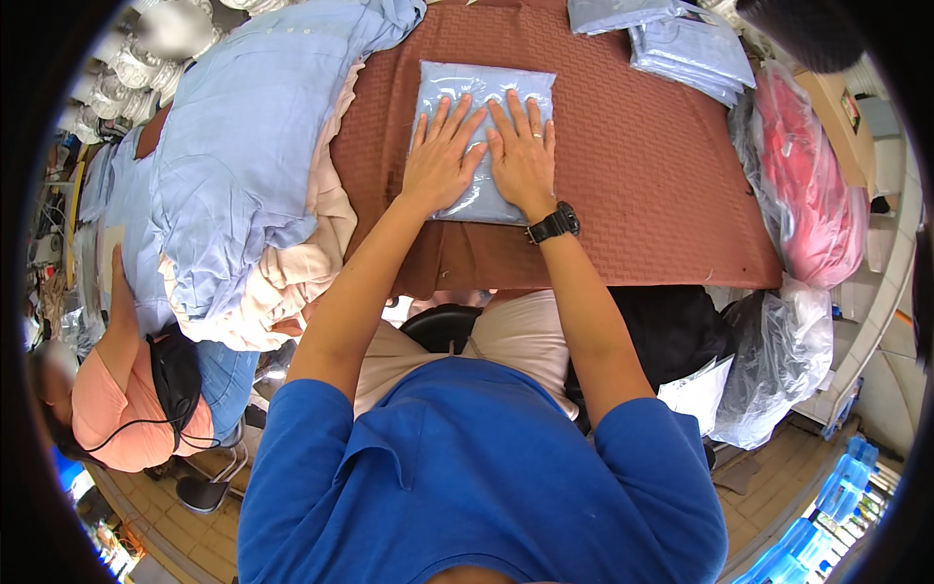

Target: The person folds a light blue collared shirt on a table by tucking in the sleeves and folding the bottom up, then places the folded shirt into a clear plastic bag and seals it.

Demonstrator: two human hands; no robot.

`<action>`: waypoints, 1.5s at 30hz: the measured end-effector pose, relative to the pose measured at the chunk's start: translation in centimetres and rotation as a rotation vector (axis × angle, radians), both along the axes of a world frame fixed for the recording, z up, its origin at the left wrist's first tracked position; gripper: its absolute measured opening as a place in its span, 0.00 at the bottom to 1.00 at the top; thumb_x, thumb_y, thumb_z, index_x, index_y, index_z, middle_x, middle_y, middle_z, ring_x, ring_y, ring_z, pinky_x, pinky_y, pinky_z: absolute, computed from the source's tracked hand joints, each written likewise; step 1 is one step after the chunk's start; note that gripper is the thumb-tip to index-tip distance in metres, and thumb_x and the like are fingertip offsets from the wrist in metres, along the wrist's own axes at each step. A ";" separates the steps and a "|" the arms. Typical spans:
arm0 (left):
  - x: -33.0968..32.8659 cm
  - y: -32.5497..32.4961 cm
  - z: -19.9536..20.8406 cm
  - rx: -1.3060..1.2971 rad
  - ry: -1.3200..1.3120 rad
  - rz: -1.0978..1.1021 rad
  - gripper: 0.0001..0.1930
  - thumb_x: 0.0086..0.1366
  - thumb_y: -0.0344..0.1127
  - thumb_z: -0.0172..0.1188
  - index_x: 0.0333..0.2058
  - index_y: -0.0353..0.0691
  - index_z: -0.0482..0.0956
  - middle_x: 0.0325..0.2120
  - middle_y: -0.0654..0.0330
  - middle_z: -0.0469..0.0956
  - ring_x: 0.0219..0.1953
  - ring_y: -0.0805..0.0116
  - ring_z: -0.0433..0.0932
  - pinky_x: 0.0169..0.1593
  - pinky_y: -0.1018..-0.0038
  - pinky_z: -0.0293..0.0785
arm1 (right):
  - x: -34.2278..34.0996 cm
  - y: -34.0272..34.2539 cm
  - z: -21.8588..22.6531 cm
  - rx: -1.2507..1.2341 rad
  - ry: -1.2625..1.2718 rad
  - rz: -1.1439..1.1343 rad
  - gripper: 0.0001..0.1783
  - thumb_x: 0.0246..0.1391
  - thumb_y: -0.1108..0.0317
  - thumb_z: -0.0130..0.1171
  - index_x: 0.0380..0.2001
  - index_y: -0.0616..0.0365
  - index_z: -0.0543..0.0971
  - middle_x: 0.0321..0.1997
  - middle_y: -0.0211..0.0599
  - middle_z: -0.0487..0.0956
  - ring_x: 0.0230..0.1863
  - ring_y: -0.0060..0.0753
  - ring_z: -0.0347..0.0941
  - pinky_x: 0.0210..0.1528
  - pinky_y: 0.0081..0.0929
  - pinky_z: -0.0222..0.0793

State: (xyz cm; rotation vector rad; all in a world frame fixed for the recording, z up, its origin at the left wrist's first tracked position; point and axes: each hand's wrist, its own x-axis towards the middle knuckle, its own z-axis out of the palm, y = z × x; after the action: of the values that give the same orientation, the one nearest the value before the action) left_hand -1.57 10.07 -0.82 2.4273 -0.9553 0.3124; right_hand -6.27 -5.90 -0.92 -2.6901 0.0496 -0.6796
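Note:
A folded light-blue garment in a clear plastic bag (486,80) lies flat on the brown cloth-covered table (642,195). My left hand (443,156) rests palm down on its left half, fingers stretched out and pointing away from me. On the right half lies my right hand (522,154), also flat with spread fingers; it wears a ring, and a black watch (553,224) is on that wrist. The thumbs come close to each other over the middle of the bag. Neither hand grips anything. The palms hide much of the package.
Loose light-blue shirts (243,117) lie over beige cloth (282,277) on the left. Bagged blue garments (686,54) are stacked at the far right. Beyond the right edge are a plastic-wrapped red bundle (798,165) and a cardboard box (839,127). A person in orange (136,409) sits at left.

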 end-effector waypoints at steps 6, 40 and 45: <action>-0.1 0.1 -0.1 0.025 -0.012 0.002 0.28 0.76 0.51 0.43 0.72 0.53 0.60 0.75 0.61 0.53 0.77 0.54 0.46 0.75 0.48 0.40 | 0.1 -0.1 -0.1 -0.017 -0.010 0.003 0.25 0.70 0.54 0.44 0.67 0.43 0.72 0.76 0.38 0.61 0.77 0.53 0.51 0.75 0.61 0.42; 0.0 0.0 -0.7 0.061 -0.018 0.015 0.29 0.74 0.50 0.45 0.72 0.55 0.59 0.75 0.61 0.52 0.77 0.53 0.46 0.74 0.46 0.41 | 0.1 0.0 -0.4 -0.026 0.042 -0.010 0.26 0.71 0.54 0.42 0.68 0.43 0.70 0.77 0.38 0.60 0.78 0.52 0.50 0.76 0.59 0.40; 0.0 -0.1 -0.7 0.065 -0.037 0.023 0.29 0.74 0.50 0.45 0.72 0.54 0.59 0.75 0.60 0.53 0.76 0.52 0.47 0.74 0.46 0.42 | 0.0 0.1 -0.3 -0.031 0.039 -0.010 0.26 0.71 0.54 0.42 0.68 0.43 0.70 0.77 0.38 0.60 0.78 0.52 0.50 0.76 0.59 0.41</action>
State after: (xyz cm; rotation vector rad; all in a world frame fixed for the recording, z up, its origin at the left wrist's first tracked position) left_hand -1.59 10.01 -1.49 2.5008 -0.9680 0.3408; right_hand -6.25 -5.83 -1.21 -2.7349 0.0626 -0.6359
